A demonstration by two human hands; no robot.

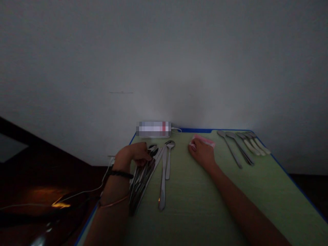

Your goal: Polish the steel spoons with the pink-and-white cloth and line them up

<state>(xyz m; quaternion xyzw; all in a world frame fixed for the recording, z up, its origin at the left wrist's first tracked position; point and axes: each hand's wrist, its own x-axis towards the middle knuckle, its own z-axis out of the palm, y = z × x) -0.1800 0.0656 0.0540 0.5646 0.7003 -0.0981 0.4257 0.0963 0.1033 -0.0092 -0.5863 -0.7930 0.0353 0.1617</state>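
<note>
My left hand (139, 153) is over a pile of metal cutlery (140, 182) at the table's left side. Its fingers are curled and pinched among the handles, and what they grip is partly hidden. A spoon bowl (153, 148) shows just beyond these fingertips. Beside the pile lie a table knife (163, 184) and a spoon (168, 164), side by side. My right hand (202, 153) is closed on a pink cloth (207, 140) resting on the tabletop near the far edge.
At the right of the green table (189, 205) are a single spoon (232, 150), a stack of spoons (242, 150) and several pale-handled pieces of cutlery (252, 145). A blurred white box (153, 130) with a cable stands at the back by the wall (164, 68).
</note>
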